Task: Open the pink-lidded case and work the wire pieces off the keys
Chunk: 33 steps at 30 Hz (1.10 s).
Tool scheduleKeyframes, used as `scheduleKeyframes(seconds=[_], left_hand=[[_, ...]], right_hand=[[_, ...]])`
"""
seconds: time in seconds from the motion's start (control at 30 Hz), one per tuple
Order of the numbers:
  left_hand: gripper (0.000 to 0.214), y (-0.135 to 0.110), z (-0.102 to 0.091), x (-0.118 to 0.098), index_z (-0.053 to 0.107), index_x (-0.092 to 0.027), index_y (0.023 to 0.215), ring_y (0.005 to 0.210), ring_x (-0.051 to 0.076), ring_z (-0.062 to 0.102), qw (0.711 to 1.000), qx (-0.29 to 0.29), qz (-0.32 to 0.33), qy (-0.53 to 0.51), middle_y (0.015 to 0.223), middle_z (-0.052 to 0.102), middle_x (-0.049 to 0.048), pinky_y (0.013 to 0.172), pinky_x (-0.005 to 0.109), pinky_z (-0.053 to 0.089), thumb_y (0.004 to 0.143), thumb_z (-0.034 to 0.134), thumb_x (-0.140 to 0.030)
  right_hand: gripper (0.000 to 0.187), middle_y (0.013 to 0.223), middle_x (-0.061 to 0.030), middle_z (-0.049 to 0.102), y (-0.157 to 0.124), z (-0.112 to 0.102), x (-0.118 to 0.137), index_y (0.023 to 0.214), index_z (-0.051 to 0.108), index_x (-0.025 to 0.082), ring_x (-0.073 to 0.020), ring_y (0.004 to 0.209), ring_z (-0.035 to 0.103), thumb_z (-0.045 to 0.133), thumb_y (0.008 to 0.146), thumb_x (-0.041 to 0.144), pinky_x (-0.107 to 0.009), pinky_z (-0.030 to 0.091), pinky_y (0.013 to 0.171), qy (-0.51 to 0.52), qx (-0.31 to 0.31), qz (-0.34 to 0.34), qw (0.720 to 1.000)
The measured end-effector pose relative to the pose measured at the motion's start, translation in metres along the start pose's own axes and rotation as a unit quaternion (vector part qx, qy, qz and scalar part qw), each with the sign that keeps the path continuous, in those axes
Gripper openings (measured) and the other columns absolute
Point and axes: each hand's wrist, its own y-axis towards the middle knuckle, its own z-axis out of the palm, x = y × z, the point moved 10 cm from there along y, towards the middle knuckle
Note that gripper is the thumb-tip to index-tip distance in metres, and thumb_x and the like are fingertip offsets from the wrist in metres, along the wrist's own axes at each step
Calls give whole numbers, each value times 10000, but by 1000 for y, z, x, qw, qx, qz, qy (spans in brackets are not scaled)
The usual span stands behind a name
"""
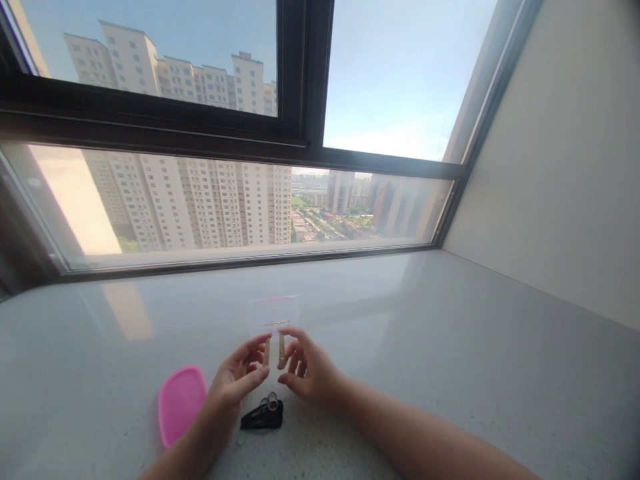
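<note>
Left hand (239,371) and right hand (309,367) half open; fingertips at two tan sticks (267,351), hold unclear; clear zip bag (273,315) just behind.

Left hand (239,371) and right hand (309,366) close together, fingers half-curled, palms inward

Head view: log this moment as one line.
Left hand | right hand: both at tan strips, grip unclear | clear bag behind | pink lid, black object on counter
</note>
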Motion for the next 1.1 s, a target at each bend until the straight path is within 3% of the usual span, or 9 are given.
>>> scheduleKeyframes(seconds=[0.23,0.47,0.6,1.1], left_hand=[[443,3,-1,5,697,-222,1038,857,194,540,1000,9,2,7,922,618,44,732,268,426,602,775,-213],[573,9,10,15,620,-245,1150,773,194,569,997,76,16,-23,876,633,49,694,293,450,599,779,-247],[605,8,13,16,571,-270,1183,808,212,587,996,85,23,-27,892,633,45,695,301,465,615,778,-239],[613,5,20,17,500,-272,1206,822,198,610,992,110,-12,-64,830,612,2,757,326,475,664,769,-175]], right_hand=[[628,806,35,555,1,-1,0,1216,414,284,-77,571,515,648,669,85,-157,390,457,-12,1,4,1000],[691,913,22,552,2,-2,4,1226,379,312,-68,585,521,661,643,71,-154,402,464,2,-4,-10,1000],[717,934,19,539,2,-3,6,1242,361,320,-61,579,522,659,639,71,-153,402,468,19,-10,-10,1000],[649,653,80,524,1,2,1,1238,349,250,-51,419,459,663,683,129,-134,318,388,16,15,22,1000]])
